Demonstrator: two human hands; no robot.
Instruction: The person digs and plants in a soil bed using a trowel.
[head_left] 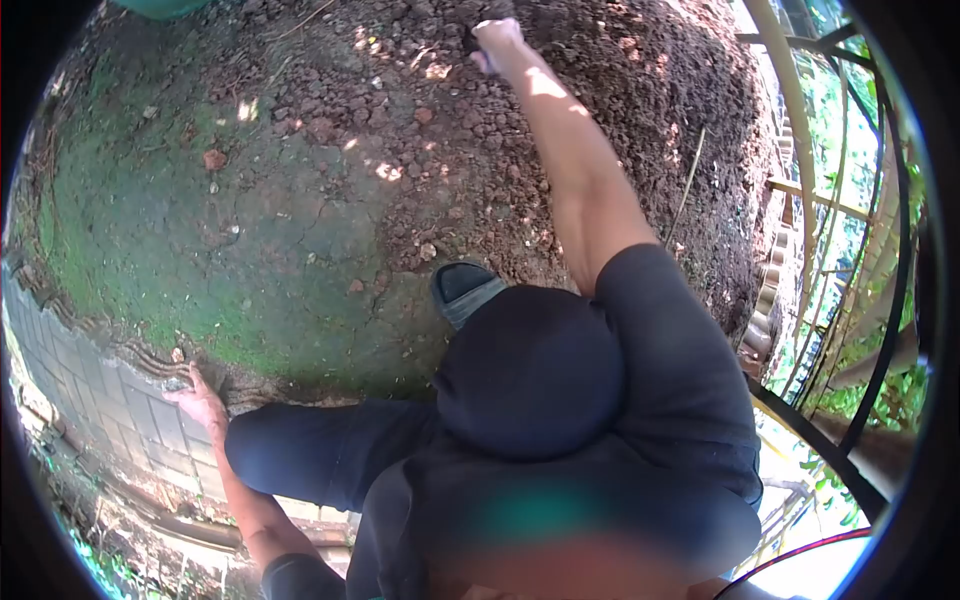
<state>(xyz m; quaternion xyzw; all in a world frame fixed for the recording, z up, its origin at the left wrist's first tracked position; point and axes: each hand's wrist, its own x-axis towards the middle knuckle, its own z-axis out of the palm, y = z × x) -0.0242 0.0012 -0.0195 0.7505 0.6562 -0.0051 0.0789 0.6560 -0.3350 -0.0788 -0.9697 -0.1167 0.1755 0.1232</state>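
Soil [660, 130] beneath the right grip [497, 46]

Green object [160, 6]: cut by upper-left margin, identity unclear
Block paving [95, 375]: grey, left
Pale pole [788, 85]: upper right
Foliage [888, 405]: green, sunlit, right margin
Red cord [800, 548]: thin, lower right

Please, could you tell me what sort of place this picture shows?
Probably an outdoor garden plot: there is loose brown soil, smoother green-tinged ground next to it, and block paving along one edge.
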